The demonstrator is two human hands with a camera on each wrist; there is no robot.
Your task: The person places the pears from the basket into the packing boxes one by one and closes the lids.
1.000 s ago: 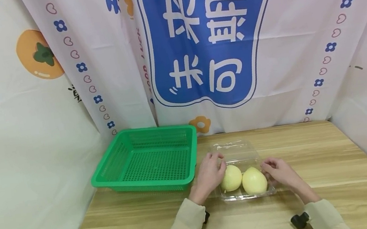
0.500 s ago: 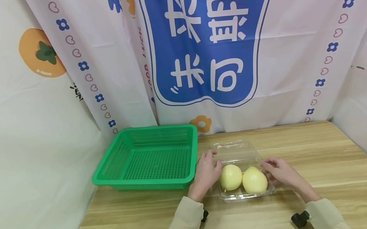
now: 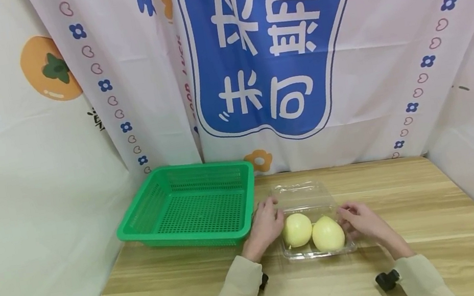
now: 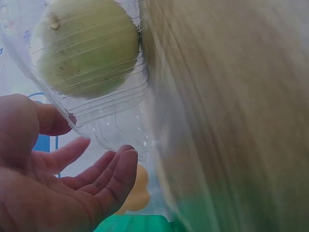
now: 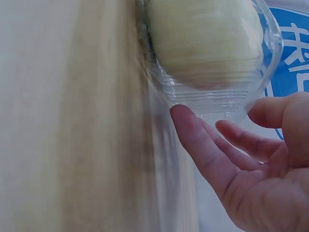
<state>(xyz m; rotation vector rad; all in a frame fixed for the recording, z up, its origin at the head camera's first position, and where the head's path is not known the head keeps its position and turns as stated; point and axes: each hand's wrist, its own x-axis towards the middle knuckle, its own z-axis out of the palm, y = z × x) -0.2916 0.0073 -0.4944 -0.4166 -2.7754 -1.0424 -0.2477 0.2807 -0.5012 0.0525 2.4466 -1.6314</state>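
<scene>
Two pale yellow pears, a left one [image 3: 298,230] and a right one [image 3: 327,234], sit side by side in a clear plastic clamshell box [image 3: 321,253]. Its lid [image 3: 299,197] lies folded back toward the wall. At the box's left side is my left hand [image 3: 265,226], fingers relaxed and spread; in the left wrist view the thumb lies right at the rim. My right hand [image 3: 365,221] rests at the right side, its thumb [image 5: 265,112] at the box corner and its loosely bent fingers [image 5: 200,145] by the ribbed wall. Nothing shows gripped in either hand.
A green perforated plastic basket [image 3: 246,208] stands at the back left of the wooden table [image 3: 316,293], close beside my left hand. Printed cloth [image 3: 382,68] hangs behind the table and along its sides. Each wrist carries a black device [image 3: 387,280].
My left hand has drawn back a little to the left from the box's rim. The right hand, the box and the pears stay nearly in place.
</scene>
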